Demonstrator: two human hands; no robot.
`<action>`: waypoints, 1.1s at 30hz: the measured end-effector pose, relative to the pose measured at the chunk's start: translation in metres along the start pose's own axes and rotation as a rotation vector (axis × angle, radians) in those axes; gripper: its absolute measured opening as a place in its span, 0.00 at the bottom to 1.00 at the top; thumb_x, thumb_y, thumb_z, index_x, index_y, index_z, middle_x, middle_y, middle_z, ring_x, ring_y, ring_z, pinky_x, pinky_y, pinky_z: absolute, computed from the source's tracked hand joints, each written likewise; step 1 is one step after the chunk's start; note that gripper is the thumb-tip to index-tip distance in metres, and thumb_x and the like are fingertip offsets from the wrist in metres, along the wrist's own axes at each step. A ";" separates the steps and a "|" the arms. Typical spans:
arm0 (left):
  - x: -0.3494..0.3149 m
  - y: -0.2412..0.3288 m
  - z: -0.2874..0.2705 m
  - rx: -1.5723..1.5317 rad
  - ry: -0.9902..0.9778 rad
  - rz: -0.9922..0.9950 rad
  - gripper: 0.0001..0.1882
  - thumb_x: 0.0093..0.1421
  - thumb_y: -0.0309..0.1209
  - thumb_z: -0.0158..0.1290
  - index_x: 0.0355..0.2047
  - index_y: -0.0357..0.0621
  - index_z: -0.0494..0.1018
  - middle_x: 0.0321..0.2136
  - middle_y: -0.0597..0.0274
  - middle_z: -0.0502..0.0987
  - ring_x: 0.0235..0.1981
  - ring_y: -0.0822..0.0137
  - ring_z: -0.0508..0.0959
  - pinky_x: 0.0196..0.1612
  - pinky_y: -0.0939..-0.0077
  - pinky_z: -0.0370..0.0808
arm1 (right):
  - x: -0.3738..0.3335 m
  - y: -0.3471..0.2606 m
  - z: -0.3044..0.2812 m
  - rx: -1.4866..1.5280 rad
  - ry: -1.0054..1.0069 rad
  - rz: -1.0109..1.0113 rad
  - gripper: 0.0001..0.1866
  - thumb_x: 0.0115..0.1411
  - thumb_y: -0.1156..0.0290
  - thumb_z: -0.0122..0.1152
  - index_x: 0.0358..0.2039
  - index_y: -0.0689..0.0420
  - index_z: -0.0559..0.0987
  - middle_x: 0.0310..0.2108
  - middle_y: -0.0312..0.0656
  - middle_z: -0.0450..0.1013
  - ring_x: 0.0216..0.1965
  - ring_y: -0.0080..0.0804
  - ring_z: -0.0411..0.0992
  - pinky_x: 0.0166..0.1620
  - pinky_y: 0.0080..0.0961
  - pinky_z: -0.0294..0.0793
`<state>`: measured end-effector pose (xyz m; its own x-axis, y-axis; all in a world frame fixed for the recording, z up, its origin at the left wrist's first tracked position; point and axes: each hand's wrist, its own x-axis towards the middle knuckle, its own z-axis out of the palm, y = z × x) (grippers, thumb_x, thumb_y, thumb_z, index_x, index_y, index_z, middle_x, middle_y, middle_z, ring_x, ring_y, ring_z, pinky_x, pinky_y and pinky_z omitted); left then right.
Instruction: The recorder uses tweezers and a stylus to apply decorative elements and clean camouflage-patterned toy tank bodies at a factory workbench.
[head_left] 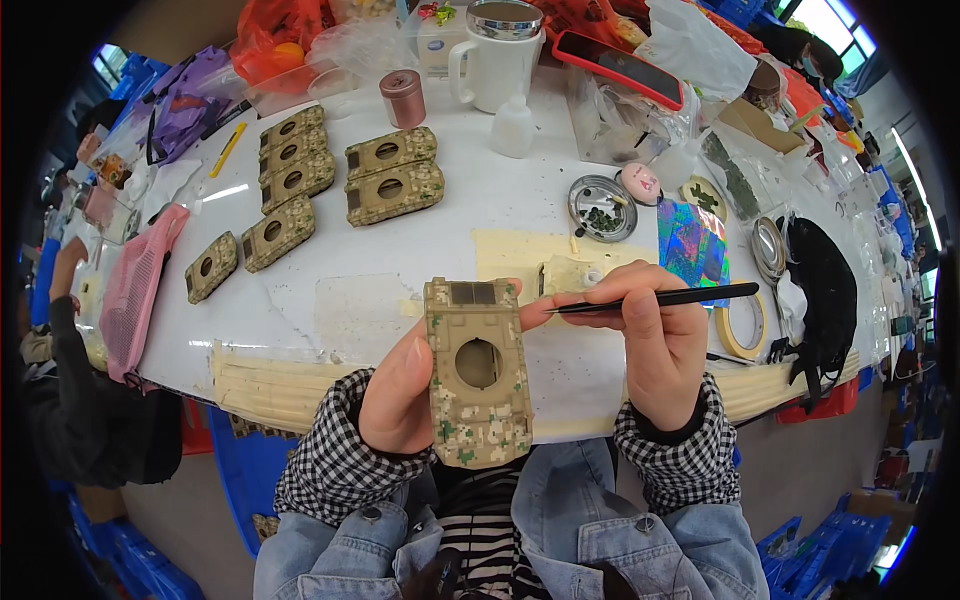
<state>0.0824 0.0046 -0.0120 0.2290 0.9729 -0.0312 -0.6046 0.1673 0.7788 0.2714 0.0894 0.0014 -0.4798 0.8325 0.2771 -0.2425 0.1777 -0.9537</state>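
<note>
Tweezers point(660, 297) pinched in the right hand point(655, 345) hover beside the camouflage tank hull point(478, 372) gripped by the left hand point(400, 395); a jerk could scratch its paint.

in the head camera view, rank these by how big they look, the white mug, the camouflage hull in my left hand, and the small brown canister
1. Camouflage hull, though it is nearest the camera, so unsure.
2. White mug.
3. Brown canister, clearly smallest.
</note>
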 end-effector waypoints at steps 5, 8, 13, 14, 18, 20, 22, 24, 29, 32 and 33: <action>-0.001 -0.002 -0.001 -0.002 0.015 -0.006 0.49 0.57 0.63 0.39 0.64 0.36 0.37 0.60 0.38 0.54 0.33 0.59 0.79 0.36 0.68 0.78 | 0.000 0.000 0.000 0.000 -0.004 -0.001 0.16 0.66 0.67 0.44 0.36 0.70 0.73 0.35 0.47 0.73 0.39 0.32 0.75 0.45 0.25 0.76; -0.001 -0.001 0.002 -0.018 0.035 -0.008 0.50 0.57 0.63 0.39 0.64 0.36 0.37 0.60 0.38 0.54 0.33 0.59 0.79 0.36 0.68 0.78 | 0.000 0.001 -0.001 -0.006 -0.001 0.001 0.16 0.67 0.67 0.44 0.36 0.70 0.73 0.35 0.47 0.73 0.39 0.32 0.75 0.45 0.25 0.76; 0.000 0.000 0.001 0.010 0.006 -0.001 0.49 0.58 0.63 0.38 0.64 0.36 0.38 0.60 0.37 0.54 0.33 0.59 0.79 0.37 0.69 0.78 | 0.000 0.000 -0.001 -0.003 0.006 0.005 0.16 0.67 0.67 0.44 0.36 0.70 0.73 0.35 0.47 0.73 0.39 0.33 0.75 0.45 0.25 0.76; 0.000 -0.001 0.001 0.005 0.005 0.007 0.48 0.58 0.62 0.37 0.64 0.36 0.38 0.60 0.37 0.54 0.33 0.60 0.79 0.37 0.69 0.78 | 0.000 0.000 -0.001 -0.001 0.006 0.006 0.16 0.67 0.67 0.44 0.36 0.70 0.73 0.35 0.47 0.73 0.39 0.33 0.75 0.45 0.25 0.76; 0.001 -0.003 0.001 -0.086 0.016 0.010 0.44 0.61 0.60 0.34 0.64 0.37 0.40 0.60 0.37 0.54 0.37 0.60 0.77 0.40 0.69 0.76 | 0.000 -0.001 -0.002 0.007 0.002 -0.029 0.15 0.66 0.68 0.44 0.36 0.70 0.73 0.35 0.48 0.73 0.38 0.31 0.75 0.44 0.24 0.76; 0.001 -0.005 -0.008 -0.192 -0.048 0.008 0.39 0.63 0.56 0.32 0.63 0.39 0.44 0.61 0.40 0.53 0.48 0.61 0.70 0.50 0.67 0.70 | -0.001 -0.002 -0.001 -0.002 0.000 -0.069 0.14 0.66 0.69 0.45 0.36 0.69 0.73 0.35 0.48 0.73 0.37 0.29 0.74 0.43 0.23 0.76; 0.002 -0.004 -0.009 -0.274 -0.017 -0.009 0.36 0.65 0.54 0.29 0.63 0.40 0.45 0.60 0.40 0.54 0.48 0.61 0.70 0.49 0.68 0.70 | -0.002 -0.007 -0.001 -0.051 -0.029 -0.131 0.12 0.65 0.70 0.47 0.35 0.68 0.74 0.34 0.47 0.74 0.35 0.29 0.73 0.41 0.23 0.74; 0.004 -0.001 0.000 -0.309 0.141 -0.043 0.37 0.65 0.55 0.25 0.64 0.39 0.43 0.58 0.35 0.57 0.33 0.60 0.79 0.35 0.72 0.79 | 0.000 -0.010 -0.003 -0.137 -0.086 -0.223 0.11 0.64 0.71 0.49 0.34 0.66 0.75 0.33 0.46 0.74 0.34 0.29 0.72 0.39 0.24 0.72; 0.005 -0.002 -0.002 -0.339 0.143 -0.063 0.36 0.65 0.55 0.24 0.64 0.41 0.45 0.55 0.38 0.62 0.32 0.61 0.79 0.27 0.79 0.78 | 0.004 -0.021 0.001 -0.252 -0.226 -0.267 0.08 0.59 0.72 0.55 0.33 0.64 0.78 0.30 0.43 0.75 0.32 0.34 0.71 0.38 0.26 0.69; 0.005 -0.006 -0.016 -0.471 -0.074 -0.052 0.34 0.66 0.54 0.23 0.64 0.44 0.46 0.56 0.44 0.62 0.40 0.60 0.76 0.38 0.71 0.75 | 0.005 -0.022 0.007 -0.191 -0.252 -0.228 0.08 0.58 0.72 0.56 0.33 0.64 0.78 0.30 0.43 0.75 0.32 0.33 0.70 0.38 0.26 0.69; 0.005 -0.007 -0.021 -0.533 -0.187 -0.042 0.33 0.66 0.53 0.22 0.64 0.46 0.47 0.57 0.46 0.62 0.44 0.60 0.74 0.44 0.67 0.74 | 0.005 -0.022 0.009 -0.158 -0.248 -0.208 0.08 0.58 0.71 0.57 0.33 0.63 0.78 0.30 0.43 0.75 0.32 0.33 0.70 0.38 0.26 0.69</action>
<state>0.0718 0.0117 -0.0304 0.3630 0.9271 0.0938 -0.8825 0.3097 0.3540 0.2663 0.0848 0.0248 -0.6282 0.6210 0.4688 -0.2323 0.4254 -0.8747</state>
